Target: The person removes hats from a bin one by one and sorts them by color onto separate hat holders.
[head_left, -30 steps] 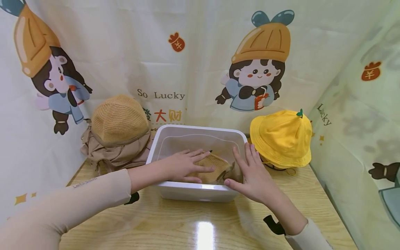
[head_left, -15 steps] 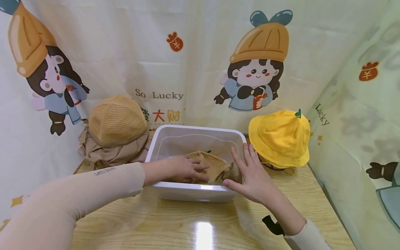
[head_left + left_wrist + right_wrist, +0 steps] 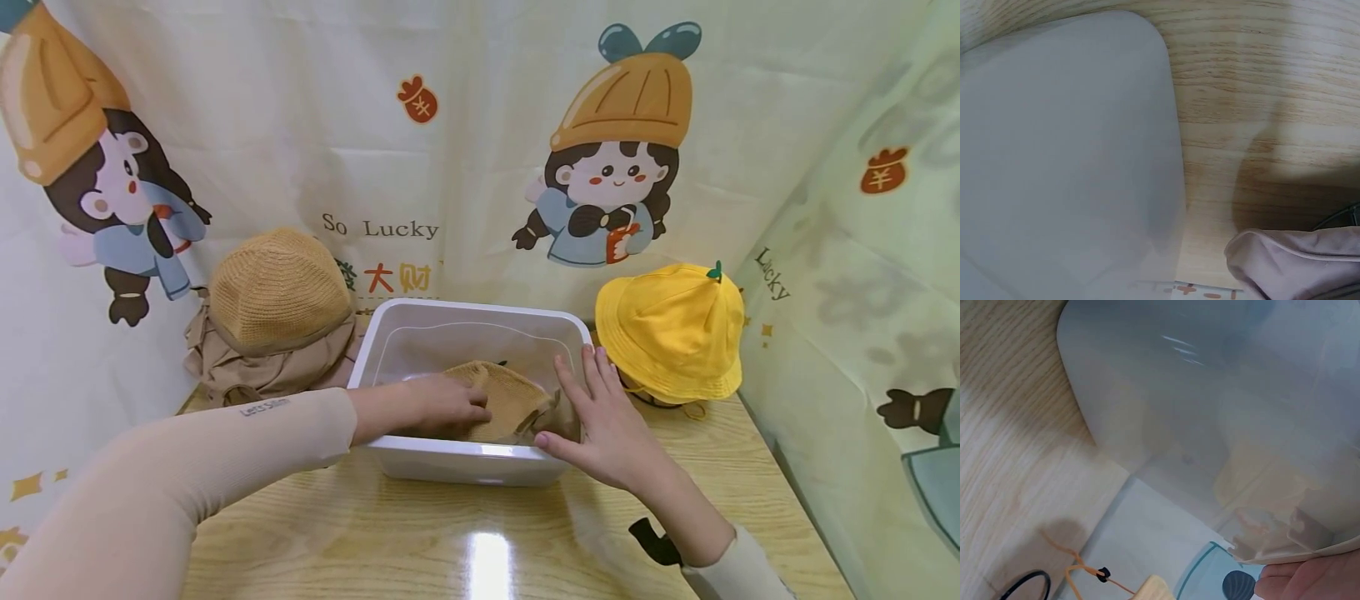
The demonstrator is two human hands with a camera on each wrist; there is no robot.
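Observation:
A tan knit hat with a brown fabric part lies in the white plastic bin. My left hand reaches over the bin's near left side, its bent fingers down on the hat; the thumb is hidden, so I cannot tell whether it pinches the cloth. My right hand rests spread over the bin's right rim, fingers extended and thumb at the near right corner. Fingers of that hand show beside the rim in the right wrist view. The left wrist view has only the bin's outer wall and no hand.
Left of the bin, another tan knit hat with brown cloth stands on the wooden table. A yellow bucket hat with a green sprout is on the right. A printed curtain encloses the back and sides.
My left hand has gone from spread fingers over the hat to bent fingers lower in the bin, slightly left. The right hand has stayed at the right rim.

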